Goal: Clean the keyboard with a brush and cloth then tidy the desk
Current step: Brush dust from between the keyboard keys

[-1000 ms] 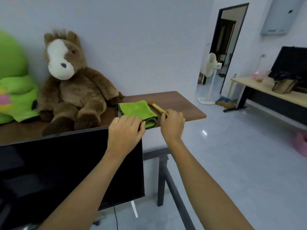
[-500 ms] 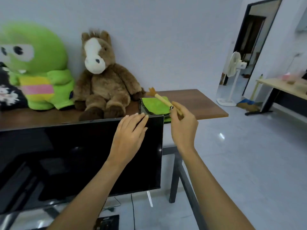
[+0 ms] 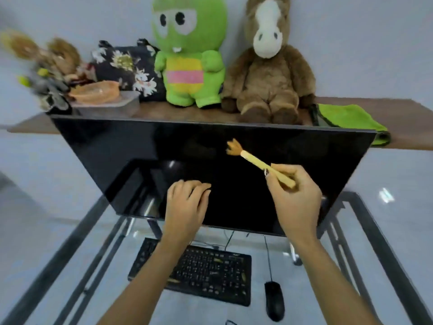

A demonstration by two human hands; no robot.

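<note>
My right hand (image 3: 295,198) is closed around a small yellow-handled brush (image 3: 254,159), its orange bristles pointing up and left in front of the dark monitor. Empty, with fingers loosely curled, my left hand (image 3: 187,204) hovers in front of the screen. Below both hands a black keyboard (image 3: 210,273) lies on the glass desk, partly covered by my left forearm. The green cloth (image 3: 346,118) lies folded on the wooden shelf behind the monitor, at its right end.
A large black monitor (image 3: 140,160) stands between me and the wooden shelf (image 3: 398,123). On the shelf sit a brown horse plush (image 3: 269,66), a green plush (image 3: 189,55), a floral bag (image 3: 124,64) and a plastic container (image 3: 105,104). A black mouse (image 3: 273,300) lies right of the keyboard.
My right hand lifted the brush off the shelf and brought it down in front of the monitor. My left hand left the cloth and dropped too. The view swung left and down.
</note>
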